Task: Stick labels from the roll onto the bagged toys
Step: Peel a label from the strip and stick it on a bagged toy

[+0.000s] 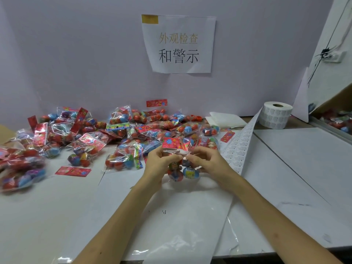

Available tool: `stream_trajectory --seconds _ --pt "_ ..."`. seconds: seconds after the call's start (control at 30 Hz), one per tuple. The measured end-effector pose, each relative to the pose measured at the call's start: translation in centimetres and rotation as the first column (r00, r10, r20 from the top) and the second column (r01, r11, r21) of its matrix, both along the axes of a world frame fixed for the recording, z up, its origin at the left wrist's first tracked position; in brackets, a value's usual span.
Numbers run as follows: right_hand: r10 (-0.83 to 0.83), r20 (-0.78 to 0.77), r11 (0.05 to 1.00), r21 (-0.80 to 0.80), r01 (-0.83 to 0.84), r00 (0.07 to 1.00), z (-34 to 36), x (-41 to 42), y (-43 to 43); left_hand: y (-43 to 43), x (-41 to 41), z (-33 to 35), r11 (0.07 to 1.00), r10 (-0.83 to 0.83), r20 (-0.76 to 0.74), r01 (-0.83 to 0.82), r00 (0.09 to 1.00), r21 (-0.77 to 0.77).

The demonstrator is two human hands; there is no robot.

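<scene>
1. Head view: the bagged toy (180, 168) is a clear bag of coloured balls under a red flowered header card (171, 143). It is held up at the centre, just above the table (285, 168), between both hands.
2. The left hand (159, 164) grips the bag's left side, with its fingers curled round the plastic just below the header card.
3. The right hand (208, 161) pinches the bag's right side, with its fingertips bent onto the crinkled plastic near the top. The balls hang below both sets of fingers.
4. A small pale patch lies on the bag between the two hands' fingertips. It is too blurred to tell whether it is a label.
5. The label roll (276, 115) stands on its end at the far right by the wall. Its label strip (239, 149) trails down the table and passes just beside the right wrist.
6. A pile of bagged toys (114, 134) spreads over the far left and middle of the table, behind the hands.
7. A paper sign (179, 44) is stuck to the wall above the pile.
</scene>
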State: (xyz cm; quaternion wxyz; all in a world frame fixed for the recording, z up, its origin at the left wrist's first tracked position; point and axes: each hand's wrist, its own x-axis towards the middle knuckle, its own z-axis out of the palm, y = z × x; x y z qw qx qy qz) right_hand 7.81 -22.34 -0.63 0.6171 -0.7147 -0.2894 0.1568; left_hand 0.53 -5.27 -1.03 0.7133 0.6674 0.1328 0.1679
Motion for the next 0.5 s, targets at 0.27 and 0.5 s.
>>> stream_trajectory --seconds 0.27,0.5 --pt "-0.004 -0.055 0.999 0.038 0.006 0.998 0.14 0.24 -0.31 -0.25 0.14 -0.13 0.999 0.005 0.012 -0.005 1.0 0.034" --pt "-0.056 -0.068 0.993 0.103 0.062 0.996 0.72 0.55 -0.75 0.17 -0.23 0.38 0.998 -0.048 0.07 0.05 0.996 -0.028"
